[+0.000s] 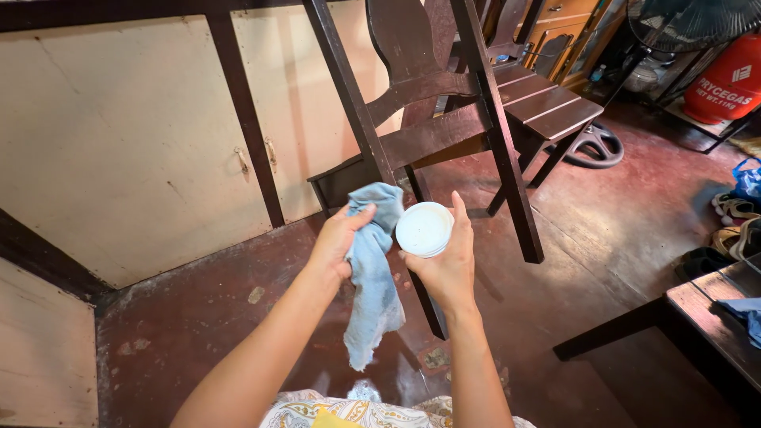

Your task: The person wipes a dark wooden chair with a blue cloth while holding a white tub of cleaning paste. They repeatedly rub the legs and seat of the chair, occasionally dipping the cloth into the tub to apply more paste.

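The left hand (337,238) is clenched around a light blue cloth (372,273). The grip sits at the cloth's upper end, and the rest of the fabric hangs freely below the fist, so the long axis of the cloth runs roughly vertical.

The right hand (444,265) grasps a round white lidded container (424,229). The thumb lies along the right edge, the remaining fingers close from below and behind, and the flat white lid faces the camera.

Key relation: the container lies directly to the right of the left-hand grip, at nearly the same height. The bunched top of the cloth stands just beside the container's left rim (contact between cloth and rim cannot be confirmed from this view). Both hands are held in the air at mid-frame, close together, above a dark red floor (602,261).

Behind the hands stands a dark wooden chair (476,119), tilted in the view. A cream cabinet front (127,135) fills the left side.
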